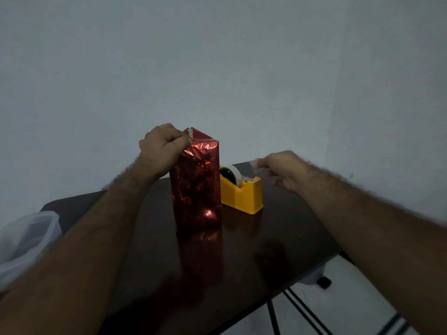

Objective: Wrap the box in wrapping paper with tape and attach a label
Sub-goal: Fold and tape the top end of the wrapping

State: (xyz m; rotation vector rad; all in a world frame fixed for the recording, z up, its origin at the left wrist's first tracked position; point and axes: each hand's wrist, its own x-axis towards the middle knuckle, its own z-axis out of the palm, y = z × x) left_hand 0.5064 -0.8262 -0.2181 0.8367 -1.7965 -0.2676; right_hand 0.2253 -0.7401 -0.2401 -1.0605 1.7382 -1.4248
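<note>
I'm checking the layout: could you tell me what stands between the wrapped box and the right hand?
The yellow tape dispenser stands between the wrapped box and the right hand, as the head view shows.

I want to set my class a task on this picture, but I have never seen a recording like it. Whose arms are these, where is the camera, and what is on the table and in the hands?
There is no machine here: a person works with two bare hands, and the single camera sits on their head, looking forward and down, so both arms reach in from the bottom of the picture. On the dark table stands a tall box wrapped in shiny red paper, upright. The left hand pinches the folded paper at its top edge. Beside the box, on its right, sits a yellow tape dispenser. The right hand pinches a strip of clear tape above the dispenser. At the far left is a clear plastic container. No label is visible.
</note>
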